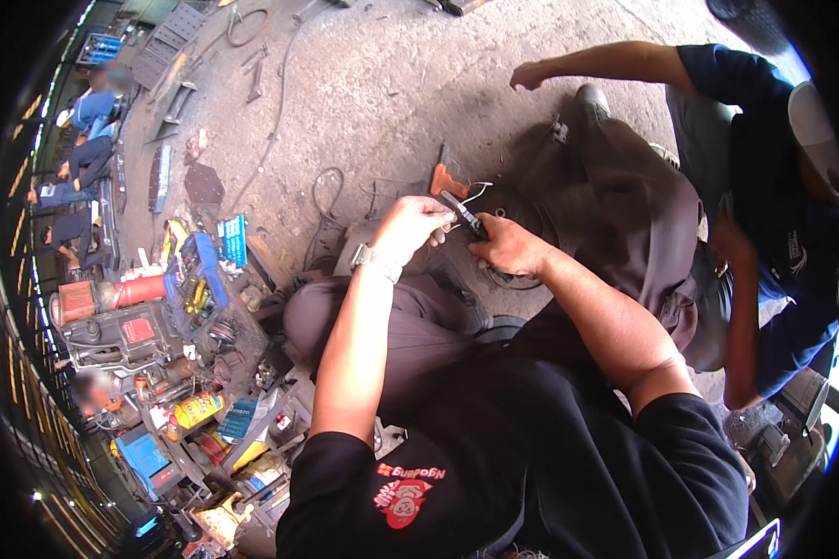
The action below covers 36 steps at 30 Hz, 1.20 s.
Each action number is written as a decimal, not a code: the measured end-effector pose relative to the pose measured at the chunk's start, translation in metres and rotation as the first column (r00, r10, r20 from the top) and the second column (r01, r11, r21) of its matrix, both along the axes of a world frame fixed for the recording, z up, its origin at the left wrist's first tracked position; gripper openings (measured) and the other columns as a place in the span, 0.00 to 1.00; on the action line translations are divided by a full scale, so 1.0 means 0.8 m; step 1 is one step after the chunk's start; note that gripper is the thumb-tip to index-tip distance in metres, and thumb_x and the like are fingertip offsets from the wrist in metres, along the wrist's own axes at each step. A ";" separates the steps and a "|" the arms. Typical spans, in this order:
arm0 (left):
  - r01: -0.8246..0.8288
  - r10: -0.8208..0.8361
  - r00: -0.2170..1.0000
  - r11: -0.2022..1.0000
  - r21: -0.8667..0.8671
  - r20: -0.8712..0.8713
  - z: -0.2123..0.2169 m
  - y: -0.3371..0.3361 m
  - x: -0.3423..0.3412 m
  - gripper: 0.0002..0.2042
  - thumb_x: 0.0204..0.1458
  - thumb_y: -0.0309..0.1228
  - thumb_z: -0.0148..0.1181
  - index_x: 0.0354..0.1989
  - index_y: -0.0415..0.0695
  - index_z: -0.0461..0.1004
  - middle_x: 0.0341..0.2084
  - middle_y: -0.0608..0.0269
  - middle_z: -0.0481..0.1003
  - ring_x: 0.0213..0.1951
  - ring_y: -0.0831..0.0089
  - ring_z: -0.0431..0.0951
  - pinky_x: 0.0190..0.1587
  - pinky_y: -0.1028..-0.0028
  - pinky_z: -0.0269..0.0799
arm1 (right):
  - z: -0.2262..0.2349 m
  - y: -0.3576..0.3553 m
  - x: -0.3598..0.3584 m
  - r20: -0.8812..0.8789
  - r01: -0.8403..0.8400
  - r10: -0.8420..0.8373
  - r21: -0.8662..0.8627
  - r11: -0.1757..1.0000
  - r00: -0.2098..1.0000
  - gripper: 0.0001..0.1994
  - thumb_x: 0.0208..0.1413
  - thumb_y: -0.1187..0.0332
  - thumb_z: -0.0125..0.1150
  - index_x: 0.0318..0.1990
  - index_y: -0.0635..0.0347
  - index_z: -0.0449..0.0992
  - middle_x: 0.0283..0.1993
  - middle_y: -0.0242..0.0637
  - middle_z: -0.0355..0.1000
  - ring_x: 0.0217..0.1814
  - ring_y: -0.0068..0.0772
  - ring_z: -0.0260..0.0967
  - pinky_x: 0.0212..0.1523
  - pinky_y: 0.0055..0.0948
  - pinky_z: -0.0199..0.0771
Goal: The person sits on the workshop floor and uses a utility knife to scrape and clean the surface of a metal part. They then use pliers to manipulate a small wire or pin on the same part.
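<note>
My left hand, with a metal-banded watch on its wrist, pinches a thin pale wire. The wire runs past the pliers' jaws and its bent end sticks up beyond them. Pliers with dark handles are gripped in my right hand, their jaws pointing up and left, close to my left fingertips. Whether the jaws bite on the wire is too small to tell. Just beyond my hands, an orange-handled tool lies on the floor.
A co-worker in dark blue is close on my right, one arm stretched over the floor. Tools, a blue tool bag and a yellow can crowd my left. Cables and metal plates lie on the concrete floor. Several people sit far left.
</note>
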<state>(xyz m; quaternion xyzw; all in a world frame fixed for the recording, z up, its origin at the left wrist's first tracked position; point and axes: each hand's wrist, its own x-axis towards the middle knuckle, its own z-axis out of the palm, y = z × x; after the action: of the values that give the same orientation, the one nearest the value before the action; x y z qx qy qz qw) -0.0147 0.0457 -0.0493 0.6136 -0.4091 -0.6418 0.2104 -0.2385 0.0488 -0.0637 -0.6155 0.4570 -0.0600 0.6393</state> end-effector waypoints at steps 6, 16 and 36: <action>0.300 -0.328 0.927 0.939 0.169 0.181 -0.066 0.023 -0.039 0.07 0.57 0.28 0.64 0.36 0.36 0.82 0.23 0.62 0.78 0.24 0.75 0.76 0.27 0.73 0.71 | -0.012 0.069 0.007 -0.079 0.310 -0.347 0.660 0.684 0.935 0.08 0.65 0.70 0.55 0.46 0.66 0.71 0.31 0.38 0.73 0.28 0.32 0.74 0.25 0.36 0.77; 0.691 -0.698 0.528 0.685 0.233 0.484 -0.126 0.045 -0.060 0.14 0.52 0.25 0.59 0.47 0.43 0.84 0.43 0.48 0.82 0.49 0.55 0.82 0.52 0.65 0.76 | -0.091 0.097 0.014 -0.233 0.335 -0.243 0.731 0.595 0.942 0.07 0.64 0.70 0.57 0.41 0.65 0.71 0.28 0.40 0.71 0.24 0.38 0.72 0.21 0.42 0.75; -0.235 0.262 0.962 0.936 0.262 -0.072 -0.066 0.019 0.012 0.04 0.59 0.26 0.60 0.37 0.40 0.77 0.31 0.58 0.81 0.30 0.67 0.83 0.35 0.70 0.80 | -0.050 0.045 0.021 -0.142 0.380 -0.394 -0.118 0.918 0.908 0.24 0.53 0.66 0.67 0.56 0.70 0.73 0.46 0.51 0.80 0.50 0.42 0.79 0.52 0.36 0.76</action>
<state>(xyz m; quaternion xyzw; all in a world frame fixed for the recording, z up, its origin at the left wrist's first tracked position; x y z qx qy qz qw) -0.0054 0.0609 -0.1022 0.6473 -0.2321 -0.6879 0.2320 -0.2217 0.0845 -0.1034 -0.5429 0.6176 -0.1548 0.5476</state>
